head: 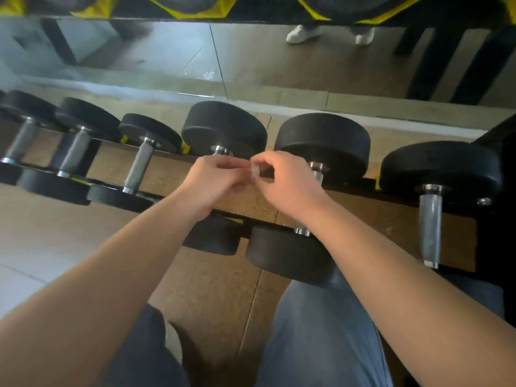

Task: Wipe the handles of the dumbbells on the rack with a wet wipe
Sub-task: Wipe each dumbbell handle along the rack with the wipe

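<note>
A small whitish wipe [255,170], mostly hidden, sits between both hands, just above the middle dumbbells [321,141] on the rack [349,183]. The left hand [215,185] and right hand [289,185] each pinch it, fingers [268,160] curled together on it. A mirror [156,48] stands behind the rack.

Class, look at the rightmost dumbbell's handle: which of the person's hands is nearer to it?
Right. The right hand is left of that handle, by the neighbouring dumbbell; the left hand is farther left still. Both pinch a small pale wad.
</note>
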`<state>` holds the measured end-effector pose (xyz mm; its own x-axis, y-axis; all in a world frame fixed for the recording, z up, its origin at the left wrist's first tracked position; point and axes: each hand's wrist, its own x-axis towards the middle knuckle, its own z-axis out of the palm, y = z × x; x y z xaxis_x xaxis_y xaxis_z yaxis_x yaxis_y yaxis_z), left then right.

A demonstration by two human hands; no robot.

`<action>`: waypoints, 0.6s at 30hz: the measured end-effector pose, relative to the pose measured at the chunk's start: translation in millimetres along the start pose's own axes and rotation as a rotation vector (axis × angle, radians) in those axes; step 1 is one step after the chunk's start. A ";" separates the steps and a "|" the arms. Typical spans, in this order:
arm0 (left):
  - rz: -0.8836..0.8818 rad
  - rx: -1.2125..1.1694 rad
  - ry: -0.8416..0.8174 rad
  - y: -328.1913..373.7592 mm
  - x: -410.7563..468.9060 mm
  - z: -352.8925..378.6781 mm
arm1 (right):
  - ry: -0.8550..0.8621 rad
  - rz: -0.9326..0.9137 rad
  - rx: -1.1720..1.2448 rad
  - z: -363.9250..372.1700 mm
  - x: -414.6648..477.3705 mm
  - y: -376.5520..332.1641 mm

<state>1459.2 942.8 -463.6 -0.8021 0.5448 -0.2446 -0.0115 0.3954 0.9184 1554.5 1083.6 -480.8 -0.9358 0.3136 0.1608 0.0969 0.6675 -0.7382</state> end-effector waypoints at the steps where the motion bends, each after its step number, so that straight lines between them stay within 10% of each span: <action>1: 0.005 0.046 -0.003 -4.5 2.8 -13.6 | 0.001 -0.005 -0.009 9.8 4.8 -5.6; 18: 0.057 0.207 -0.182 -55.5 113.6 -100.4 | 0.151 0.293 -0.374 100.0 87.2 -46.7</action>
<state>1308.8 908.4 -511.1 -0.6776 0.6866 -0.2635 0.1675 0.4930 0.8538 1434.5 1012.3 -497.8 -0.7943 0.6002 0.0945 0.4894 0.7242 -0.4858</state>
